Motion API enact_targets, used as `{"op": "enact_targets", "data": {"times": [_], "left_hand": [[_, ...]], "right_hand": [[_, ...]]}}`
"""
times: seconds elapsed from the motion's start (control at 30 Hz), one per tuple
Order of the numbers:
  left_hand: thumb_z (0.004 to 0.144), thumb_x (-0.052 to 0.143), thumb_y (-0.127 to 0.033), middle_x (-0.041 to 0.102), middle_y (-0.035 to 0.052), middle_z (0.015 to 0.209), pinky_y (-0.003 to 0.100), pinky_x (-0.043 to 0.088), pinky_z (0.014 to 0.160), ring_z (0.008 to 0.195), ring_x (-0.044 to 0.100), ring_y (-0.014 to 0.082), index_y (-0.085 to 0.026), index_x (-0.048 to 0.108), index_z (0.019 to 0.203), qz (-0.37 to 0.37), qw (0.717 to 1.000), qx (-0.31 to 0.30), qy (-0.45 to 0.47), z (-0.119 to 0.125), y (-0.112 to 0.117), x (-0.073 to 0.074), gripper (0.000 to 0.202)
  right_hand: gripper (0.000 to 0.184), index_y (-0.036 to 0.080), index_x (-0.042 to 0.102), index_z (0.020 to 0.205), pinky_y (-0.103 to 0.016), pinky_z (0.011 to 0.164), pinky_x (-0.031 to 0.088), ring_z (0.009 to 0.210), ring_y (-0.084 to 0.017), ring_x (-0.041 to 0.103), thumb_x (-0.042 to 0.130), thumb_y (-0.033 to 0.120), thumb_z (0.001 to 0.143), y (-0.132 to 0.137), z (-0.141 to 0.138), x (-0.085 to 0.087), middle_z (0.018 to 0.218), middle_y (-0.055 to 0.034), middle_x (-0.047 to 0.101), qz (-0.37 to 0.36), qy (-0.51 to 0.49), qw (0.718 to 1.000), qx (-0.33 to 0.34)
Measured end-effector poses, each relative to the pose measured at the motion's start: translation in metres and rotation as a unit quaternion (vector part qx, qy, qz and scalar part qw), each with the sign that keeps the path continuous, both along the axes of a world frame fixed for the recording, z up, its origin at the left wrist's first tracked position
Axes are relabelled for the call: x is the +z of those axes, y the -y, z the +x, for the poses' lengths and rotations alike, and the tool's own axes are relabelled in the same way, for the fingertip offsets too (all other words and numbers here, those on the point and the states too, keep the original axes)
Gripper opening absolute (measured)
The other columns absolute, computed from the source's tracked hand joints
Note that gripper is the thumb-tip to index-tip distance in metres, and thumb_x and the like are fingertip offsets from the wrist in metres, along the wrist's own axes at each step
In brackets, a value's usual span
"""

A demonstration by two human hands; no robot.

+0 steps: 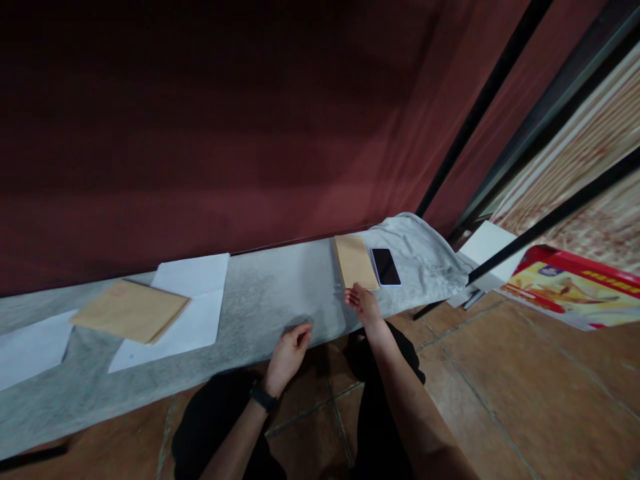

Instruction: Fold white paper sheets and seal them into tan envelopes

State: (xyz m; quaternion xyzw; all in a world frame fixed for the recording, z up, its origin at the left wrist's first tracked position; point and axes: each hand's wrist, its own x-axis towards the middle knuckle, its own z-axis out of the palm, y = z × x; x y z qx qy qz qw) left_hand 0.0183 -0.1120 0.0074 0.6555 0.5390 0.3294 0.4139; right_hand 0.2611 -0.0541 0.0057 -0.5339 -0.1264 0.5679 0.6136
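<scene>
Creased cloth [425, 250]: left hand [289, 353] loosely curled; right hand [363, 303] at paper envelopes [355, 260], grip unclear

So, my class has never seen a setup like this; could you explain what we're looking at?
There's no machine here, just a person's two bare hands. The single picture comes from a camera worn on their head, looking forward and down.

Before them runs a long, narrow surface covered in grey cloth. On its left part lie white sheets and a brown paper packet; towards the right are a brown paper stack and a phone.

The right hand is at the stack's near edge; whether it grips isn't clear. The left hand, with a dark wristband, appears to hold nothing.
</scene>
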Motion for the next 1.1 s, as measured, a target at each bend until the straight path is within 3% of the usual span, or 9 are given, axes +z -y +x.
{"op": "enact_targets", "data": {"times": [0.13,0.27,0.4,0.5,0.57,0.77,0.93,1.1], "left_hand": [[0.083,0.063,-0.036,0.080,0.0092,0.102,0.044,0.057,0.096,0.095,0.075,0.0268,-0.025,0.077,0.098,0.017,0.999,0.039,-0.004,-0.016,-0.007,0.008,0.023],[0.090,0.056,-0.031,0.077,0.0110,0.112,0.041,0.055,0.098,0.101,0.072,0.0261,-0.023,0.075,0.106,0.070,0.982,0.098,-0.143,-0.047,-0.026,0.024,0.027],[0.093,0.053,-0.029,0.062,0.0220,0.139,0.047,0.045,0.111,0.134,0.055,0.0333,-0.011,0.063,0.133,0.051,0.916,0.174,-0.357,-0.086,-0.046,0.044,0.045],[0.096,0.048,-0.034,0.046,0.0289,0.153,0.056,0.046,0.106,0.147,0.037,0.0407,-0.005,0.047,0.147,-0.022,0.855,0.239,-0.460,-0.112,-0.056,0.050,0.058],[0.098,0.046,-0.036,0.046,0.0298,0.152,0.055,0.049,0.100,0.145,0.040,0.0420,-0.005,0.048,0.144,-0.068,0.833,0.245,-0.491,-0.125,-0.059,0.050,0.056],[0.099,0.041,-0.032,0.062,0.0252,0.133,0.041,0.053,0.090,0.123,0.060,0.0351,-0.007,0.062,0.125,-0.075,0.829,0.213,-0.512,-0.142,-0.059,0.041,0.042],[0.099,0.039,-0.029,0.070,0.0243,0.115,0.039,0.052,0.085,0.109,0.068,0.0335,-0.006,0.064,0.120,-0.074,0.823,0.236,-0.511,-0.147,-0.061,0.039,0.039],[0.097,0.041,-0.026,0.074,0.0204,0.108,0.037,0.051,0.082,0.102,0.071,0.0315,-0.012,0.067,0.114,-0.074,0.828,0.248,-0.498,-0.155,-0.061,0.042,0.034]], "right_hand": [[0.028,0.020,0.062,0.071,-0.024,0.054,0.055,0.057,-0.016,0.066,0.064,0.040,0.090,0.003,0.002,0.001,0.070,-0.0079,0.075,-0.010,0.023,0.999,0.024],[0.034,0.019,0.064,0.072,-0.027,0.057,0.055,0.059,-0.017,0.067,0.056,0.044,0.093,0.009,0.004,0.001,0.075,-0.0118,0.077,-0.015,0.031,0.997,0.063],[0.025,0.017,0.068,0.074,-0.029,0.059,0.055,0.061,-0.018,0.068,0.060,0.038,0.087,0.012,0.000,0.000,0.079,-0.0125,0.078,-0.013,0.039,0.993,0.107],[0.018,0.018,0.070,0.077,-0.028,0.061,0.055,0.063,-0.017,0.069,0.068,0.035,0.079,0.012,-0.006,0.000,0.081,-0.0099,0.079,-0.009,0.056,0.991,0.121],[0.019,0.018,0.071,0.077,-0.027,0.060,0.054,0.064,-0.018,0.069,0.072,0.037,0.075,0.011,-0.010,0.000,0.081,-0.0091,0.079,-0.010,0.070,0.990,0.126],[0.022,0.020,0.069,0.071,-0.026,0.054,0.051,0.058,-0.017,0.067,0.077,0.040,0.066,0.006,-0.015,-0.003,0.074,-0.0072,0.078,-0.021,0.108,0.987,0.121],[0.023,0.020,0.071,0.072,-0.025,0.053,0.050,0.057,-0.016,0.065,0.077,0.040,0.064,0.005,-0.018,-0.007,0.074,-0.0072,0.078,-0.023,0.134,0.983,0.124],[0.023,0.020,0.070,0.072,-0.025,0.053,0.050,0.056,-0.015,0.064,0.076,0.040,0.064,0.003,-0.019,-0.011,0.073,-0.0060,0.077,-0.018,0.156,0.979,0.126]]}}
